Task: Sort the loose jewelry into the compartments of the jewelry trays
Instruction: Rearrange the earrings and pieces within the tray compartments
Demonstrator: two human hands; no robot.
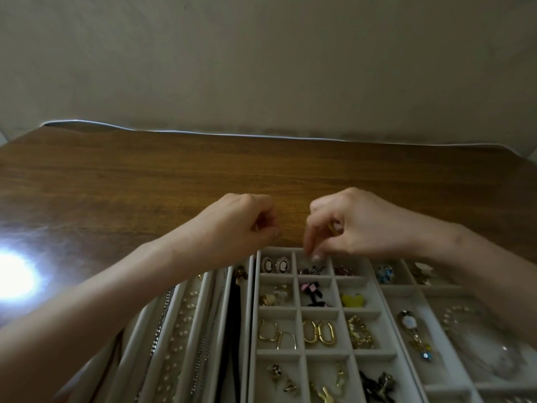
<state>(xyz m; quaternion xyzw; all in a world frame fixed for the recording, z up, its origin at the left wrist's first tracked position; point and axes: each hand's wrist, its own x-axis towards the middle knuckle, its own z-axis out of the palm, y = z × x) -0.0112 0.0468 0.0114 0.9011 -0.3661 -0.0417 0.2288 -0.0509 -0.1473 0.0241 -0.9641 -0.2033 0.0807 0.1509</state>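
Note:
Three pale velvet trays lie side by side at the near edge of the table. The middle grid tray (299, 311) holds earrings in small compartments: cameo studs (275, 264), gold hoops (319, 333), a yellow piece (352, 300). My right hand (357, 225) hovers over the tray's back row, its fingertips pinched just above a compartment with small dark pieces (312, 270); a small gold item shows between its curled fingers. My left hand (247, 222) is curled above the tray's back left corner, pinching something tiny that I cannot make out.
The left tray (203, 330) has long slots with chains and pearl strands. The right tray (430, 289) holds a watch-like pendant, blue pieces and a necklace. Beyond the trays the brown wooden table (203, 170) runs back to a wall. A bright glare spot (14, 274) sits at left.

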